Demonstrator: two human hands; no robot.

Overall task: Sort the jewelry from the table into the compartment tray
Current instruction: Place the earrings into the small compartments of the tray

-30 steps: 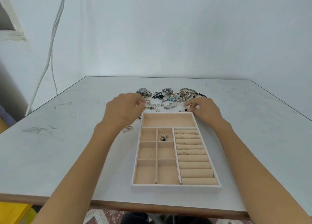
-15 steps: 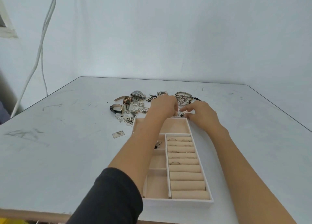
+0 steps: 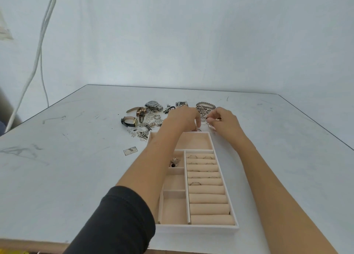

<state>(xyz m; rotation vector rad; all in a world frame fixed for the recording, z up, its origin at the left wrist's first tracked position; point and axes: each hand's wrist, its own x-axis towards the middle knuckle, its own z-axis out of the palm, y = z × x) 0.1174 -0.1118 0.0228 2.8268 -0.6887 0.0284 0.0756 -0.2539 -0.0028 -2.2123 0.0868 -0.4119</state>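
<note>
The beige compartment tray (image 3: 197,228) lies in front of me. Several rings sit in its ring rolls (image 3: 203,174) and a brooch (image 3: 174,162) rests in a small square compartment. Loose jewelry (image 3: 151,120) is heaped just beyond the tray, with watches (image 3: 153,104) and a silver bracelet (image 3: 206,105). My left hand (image 3: 182,119) reaches across the tray, fingers curled down over a small piece at the far rim; I cannot see whether it grips it. My right hand (image 3: 226,121) hovers beside the bracelet, its fingertips pinched on a small piece of jewelry.
A small rectangular tag (image 3: 130,150) lies on the white table (image 3: 67,167) left of the tray. White cables (image 3: 36,62) hang down the wall at the far left. The table's front edge runs just under the tray.
My left hand crossed from the left side of the pile to the tray's far rim, uncovering the watches. My right hand lifted slightly and drew a little to the right.
</note>
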